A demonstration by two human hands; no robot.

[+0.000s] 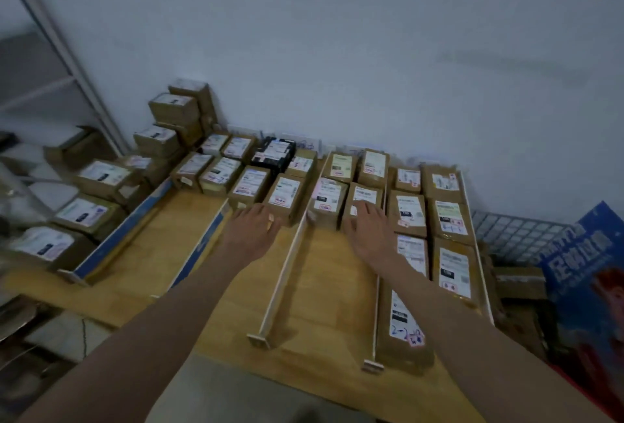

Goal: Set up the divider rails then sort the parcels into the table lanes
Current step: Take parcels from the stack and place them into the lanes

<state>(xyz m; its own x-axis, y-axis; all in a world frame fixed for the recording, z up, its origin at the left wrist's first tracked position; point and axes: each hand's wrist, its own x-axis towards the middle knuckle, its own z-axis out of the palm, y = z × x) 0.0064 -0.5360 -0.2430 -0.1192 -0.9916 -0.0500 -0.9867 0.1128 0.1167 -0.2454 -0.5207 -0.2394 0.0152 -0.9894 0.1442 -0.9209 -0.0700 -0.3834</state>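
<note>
Roughly, head view only:

Landmark: long pale wooden divider rail [287, 257] running from the table's near edge back toward the wall; places below are given from it.

Table: light wooden tabletop [189, 237], split into lanes by rails, presumably so parcels stay in sorted columns.

Left hand: left hand [251, 228] just left of the landmark rail, fingers spread and fairly straight, fingertips touching the near end of a small brown cardboard parcel with a white label [283, 198]. Looks like a push to seat it against the back rows, not a grip.

Right hand: right hand [366, 228] just right of the landmark rail, fingers spread flat over the near end of another small brown labelled parcel [363, 205]. Pressing or squaring it, as far as I can judge.

Parcels: brown labelled boxes packed at the far ends of the lanes near the white wall [371, 51]; one black parcel [274, 152] among them, far left of the rail's back end.

Far-right lane: nearly full, with a long brown parcel marked in blue pen [403, 335] right at the near edge; overhang is hard to tell.

Other rails: blue-faced divider boards [128, 237] well left of the landmark; thin pale rail [376, 304] to its right.

Open room: bare wood in the near halves of the lanes beside the landmark rail; plenty of room to slide parcels in from the front.

Edges: rail feet sit close to the near table edge, so a knock could shift them.
</note>
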